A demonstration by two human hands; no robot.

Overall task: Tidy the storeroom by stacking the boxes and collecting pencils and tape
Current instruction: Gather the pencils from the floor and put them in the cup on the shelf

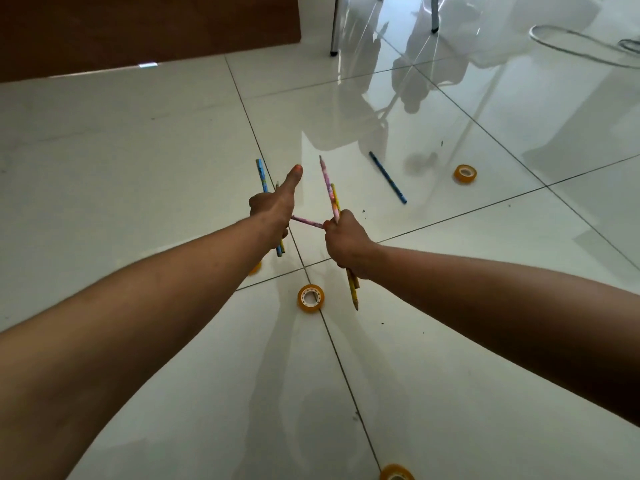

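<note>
Pink pencil (328, 188), no legible print

Glossy white tiled floor (138, 150); brown wooden panel (138, 29) (upper left); metal chair legs (334, 32) beyond

Above a tiled floor (138, 140), the left hand (273, 206) grips pencils (262, 176) left of the right hand (346, 242) gripping more pencils (329, 188), one tape roll (311, 298) below between them, a loose pencil (387, 176) and another roll (465, 174) farther right.
</note>
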